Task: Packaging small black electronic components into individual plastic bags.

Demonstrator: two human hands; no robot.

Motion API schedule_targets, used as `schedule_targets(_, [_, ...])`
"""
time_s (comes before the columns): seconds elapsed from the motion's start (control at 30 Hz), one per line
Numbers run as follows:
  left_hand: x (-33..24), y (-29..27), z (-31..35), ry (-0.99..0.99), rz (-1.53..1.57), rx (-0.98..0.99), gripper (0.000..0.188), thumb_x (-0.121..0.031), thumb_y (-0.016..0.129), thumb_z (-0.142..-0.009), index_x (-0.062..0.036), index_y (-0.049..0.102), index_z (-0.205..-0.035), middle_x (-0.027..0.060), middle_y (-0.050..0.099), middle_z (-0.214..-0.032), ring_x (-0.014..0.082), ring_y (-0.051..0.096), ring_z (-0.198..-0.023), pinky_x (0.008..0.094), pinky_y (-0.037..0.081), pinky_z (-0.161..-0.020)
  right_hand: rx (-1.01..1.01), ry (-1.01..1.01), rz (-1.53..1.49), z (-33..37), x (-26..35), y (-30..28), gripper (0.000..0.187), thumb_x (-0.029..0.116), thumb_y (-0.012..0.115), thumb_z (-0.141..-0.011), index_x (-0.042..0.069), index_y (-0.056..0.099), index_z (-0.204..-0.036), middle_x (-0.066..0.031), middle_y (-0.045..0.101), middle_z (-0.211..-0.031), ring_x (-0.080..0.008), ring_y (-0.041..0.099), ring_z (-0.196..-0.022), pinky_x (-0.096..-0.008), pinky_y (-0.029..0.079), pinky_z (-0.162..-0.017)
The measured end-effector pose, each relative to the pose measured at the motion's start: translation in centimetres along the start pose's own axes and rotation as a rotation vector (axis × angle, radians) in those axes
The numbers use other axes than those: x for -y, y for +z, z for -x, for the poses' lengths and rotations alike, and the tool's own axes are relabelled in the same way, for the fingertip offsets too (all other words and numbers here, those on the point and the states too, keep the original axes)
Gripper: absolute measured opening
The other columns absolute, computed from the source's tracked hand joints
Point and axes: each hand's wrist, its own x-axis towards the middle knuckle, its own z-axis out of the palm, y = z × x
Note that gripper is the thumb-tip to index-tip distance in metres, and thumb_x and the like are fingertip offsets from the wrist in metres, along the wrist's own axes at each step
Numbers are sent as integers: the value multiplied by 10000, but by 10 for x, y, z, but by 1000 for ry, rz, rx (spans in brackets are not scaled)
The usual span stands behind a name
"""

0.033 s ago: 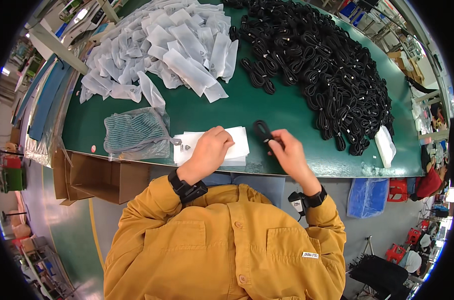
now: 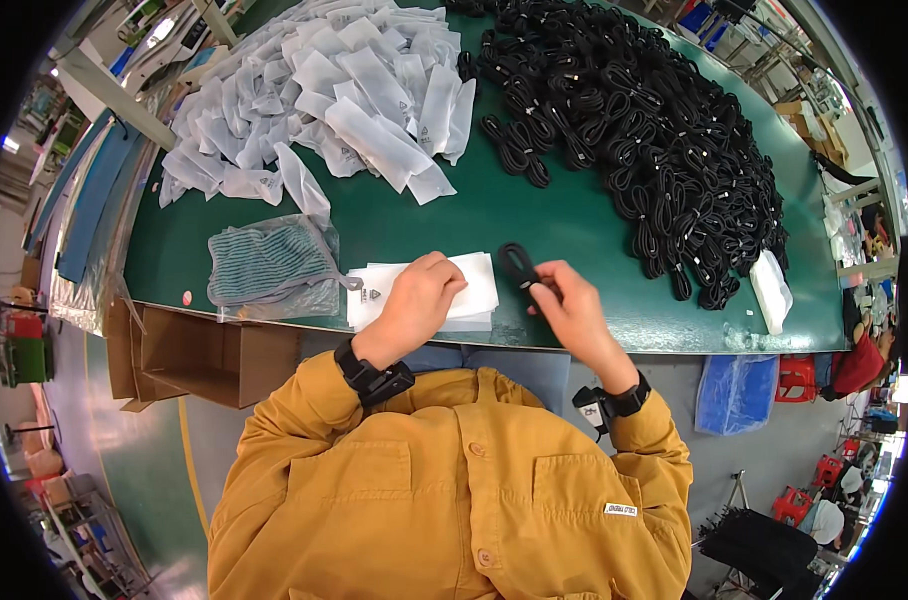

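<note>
My right hand (image 2: 571, 307) pinches a coiled black cable (image 2: 517, 265) between thumb and fingers. The coil points up and to the left, just off the right end of a small stack of flat white plastic bags (image 2: 480, 284) at the table's near edge. Over that stack lies my left hand (image 2: 419, 295), its fingers closed and pressed together on the top bag. Its fingertips are partly hidden from above.
Filled translucent bags (image 2: 374, 85) are heaped at the far left of the green table (image 2: 394, 228). A large pile of coiled black cables (image 2: 664, 150) covers the far right. A striped cloth in a clear bag (image 2: 274, 265) lies left of the stack, a white packet (image 2: 771, 292) at the right edge.
My right hand has shifted slightly left with the cable, bringing the coil closer to the bag stack. My left hand stays almost still.
</note>
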Motion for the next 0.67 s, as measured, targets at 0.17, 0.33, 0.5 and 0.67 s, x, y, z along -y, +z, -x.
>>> schedule_targets(0.17, [-12, -10, 0, -282, 264, 10, 51, -13, 648, -880, 15, 609, -900, 98, 611, -814, 253, 593, -708, 320, 489, -682, -48, -384, 315, 7, 14, 12, 211, 19, 628, -910, 19, 591, -1118, -133, 573, -935, -278, 622, -742, -345, 500, -645])
schedule_targets(0.33, [-8, -8, 1, -266, 355, -50, 42, 2, 643, -882, 11, 606, -902, 88, 617, -851, 224, 590, -728, 314, 484, -685, 7, -542, 590, 9, 21, 10, 202, 29, 642, -905, 21, 592, -1100, -115, 555, -940, -261, 602, -751, -339, 495, -659])
schedule_targets(0.5, [-21, -11, -2, 76, 239, -29, 55, 10, 651, -877, 1, 606, -907, 81, 618, -935, 233, 597, -848, 334, 494, -745, 49, -323, 287, 8, 10, 15, 177, 80, 651, -928, 65, 608, -1099, -60, 565, -967, -206, 582, -761, -366, 507, -662])
schedule_targets(0.67, [-35, -15, -11, 336, 87, -6, 75, -1, 660, -877, -38, 616, -925, 82, 630, -1005, 253, 591, -956, 374, 496, -817, 85, 511, -358, -9, -2, 12, 243, 267, 631, -982, 152, 596, -1193, -32, 593, -1131, -170, 614, -827, -362, 547, -718])
